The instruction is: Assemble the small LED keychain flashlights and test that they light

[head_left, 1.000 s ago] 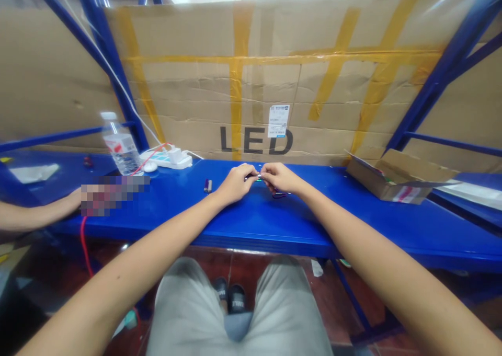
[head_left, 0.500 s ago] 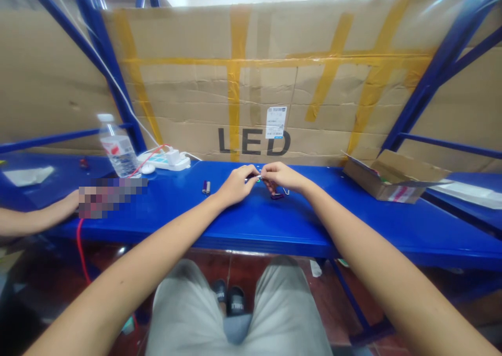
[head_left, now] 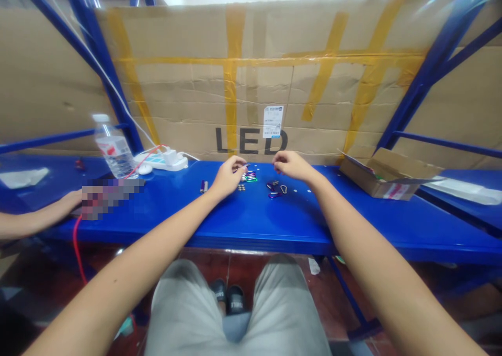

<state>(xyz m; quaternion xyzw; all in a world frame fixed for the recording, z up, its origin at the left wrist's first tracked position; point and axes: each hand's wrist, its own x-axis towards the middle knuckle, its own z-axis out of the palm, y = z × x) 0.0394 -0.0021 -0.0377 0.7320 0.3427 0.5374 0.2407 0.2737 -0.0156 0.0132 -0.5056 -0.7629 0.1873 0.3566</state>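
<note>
My left hand [head_left: 229, 177] is over the blue table, its fingers closed around something small; a dark tip shows at the fingertips, its kind unclear. Beside those fingers lie a green carabiner [head_left: 251, 180] and several purple metal pieces. Small silvery pieces [head_left: 241, 187] rest just nearer to me. My right hand [head_left: 293, 165] is raised to the right, fingers curled together; whether anything is between them is hidden. Below it sits a small group with a purple carabiner [head_left: 275, 195] and a silver carabiner [head_left: 283, 189]. Left of my left hand are small purple and silver cylinders [head_left: 204, 186].
An open cardboard box [head_left: 388, 175] stands at the right. At the left are a water bottle [head_left: 115, 149], a white power strip [head_left: 160, 159] with cables, and another person's arm [head_left: 43, 212]. A large cardboard sheet [head_left: 188, 94] rises behind the blue table [head_left: 251, 230].
My hands were together at the middle, fingers meeting at a small piece. Now they are apart, the right hand further right and higher, and the carabiners between them are uncovered.
</note>
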